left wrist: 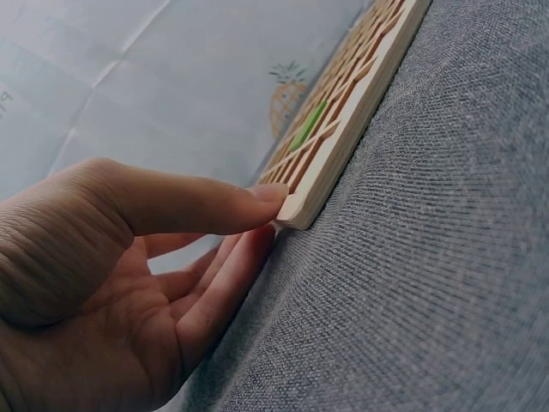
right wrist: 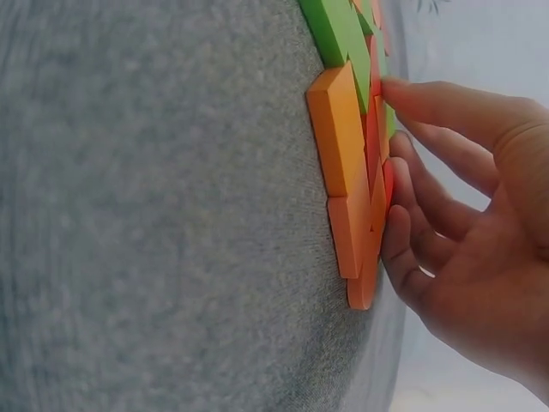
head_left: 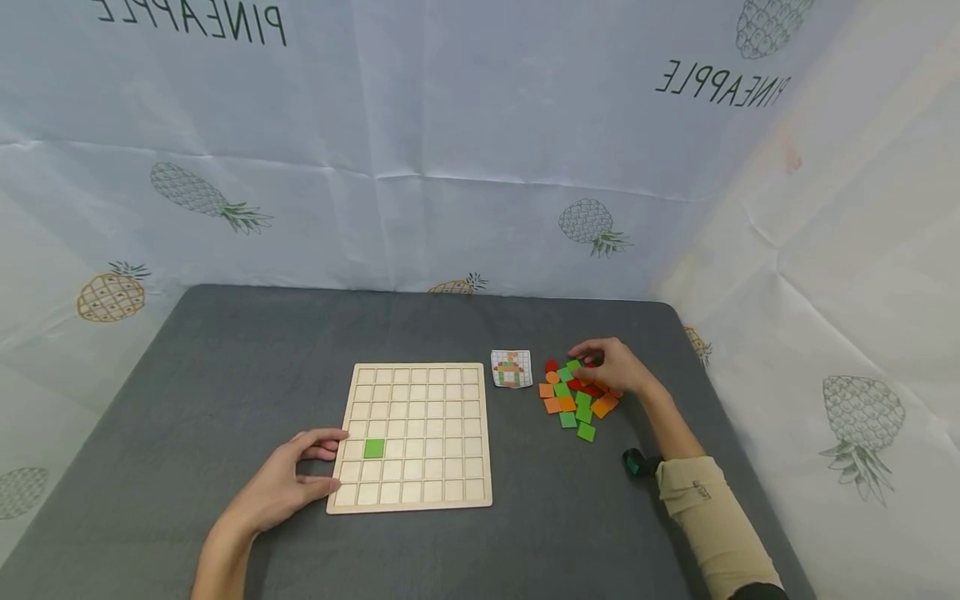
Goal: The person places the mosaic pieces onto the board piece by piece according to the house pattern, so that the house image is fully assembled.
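Observation:
A square wooden grid board (head_left: 427,433) lies on the grey table, and one green square tile (head_left: 373,448) sits in a cell toward its lower left. My left hand (head_left: 288,477) holds the board's left side. In the left wrist view its thumb (left wrist: 249,206) lies on the board's corner, fingers lower at the edge. Over the loose pile of green, orange and red tiles (head_left: 587,432), my right hand (head_left: 618,367) reaches down with thumb and fingers apart. A green tile (head_left: 573,365) shows between the thumb and index finger; no firm grip on it is visible.
A small card (head_left: 512,369) with a coloured grid picture lies between board and pile. A dark object (head_left: 634,462) stands by my right forearm. Pineapple-printed cloth (head_left: 465,225) hangs behind the table's far edge and along the sides.

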Demonstrator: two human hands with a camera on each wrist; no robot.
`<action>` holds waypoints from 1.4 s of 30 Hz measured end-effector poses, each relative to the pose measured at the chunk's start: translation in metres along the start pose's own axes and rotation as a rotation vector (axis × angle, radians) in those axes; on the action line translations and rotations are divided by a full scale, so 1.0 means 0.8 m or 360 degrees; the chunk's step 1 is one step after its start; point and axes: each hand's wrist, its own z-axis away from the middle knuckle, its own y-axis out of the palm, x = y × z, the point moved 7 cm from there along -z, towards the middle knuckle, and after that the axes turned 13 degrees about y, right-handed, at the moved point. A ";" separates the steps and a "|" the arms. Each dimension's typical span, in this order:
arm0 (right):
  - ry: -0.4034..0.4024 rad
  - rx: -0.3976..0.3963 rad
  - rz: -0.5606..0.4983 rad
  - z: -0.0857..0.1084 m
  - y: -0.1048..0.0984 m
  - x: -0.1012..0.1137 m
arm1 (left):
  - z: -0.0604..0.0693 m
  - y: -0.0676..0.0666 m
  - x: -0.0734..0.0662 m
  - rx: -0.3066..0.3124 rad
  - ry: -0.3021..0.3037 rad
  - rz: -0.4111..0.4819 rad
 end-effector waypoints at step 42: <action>-0.0030 -0.0024 0.0063 -0.015 -0.003 -0.001 | 0.000 0.000 0.002 0.0000 -0.0006 0.0012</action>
